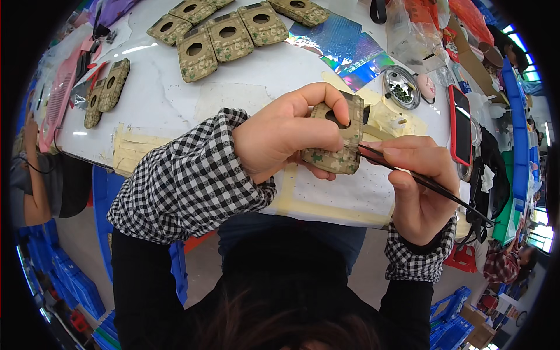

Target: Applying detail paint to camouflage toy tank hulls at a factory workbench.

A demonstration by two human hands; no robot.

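Note:
My left hand is closed around a camouflage-patterned part with a round dark hole, holding it tilted above the table. Its thumb lies across the face and the index finger bends over the hole. Pinched in my right hand is a pair of dark tweezers, whose tips meet the right edge of the part. Whether the tips grip anything is too small to tell. A round clear dish with small dark green bits sits beyond my right hand.
Several similar camouflage parts lie at the back; a few more camouflage parts are at the left. Shiny holographic sheets lie behind my hands. A red-edged phone rests at the right. Another person's arm shows at far left.

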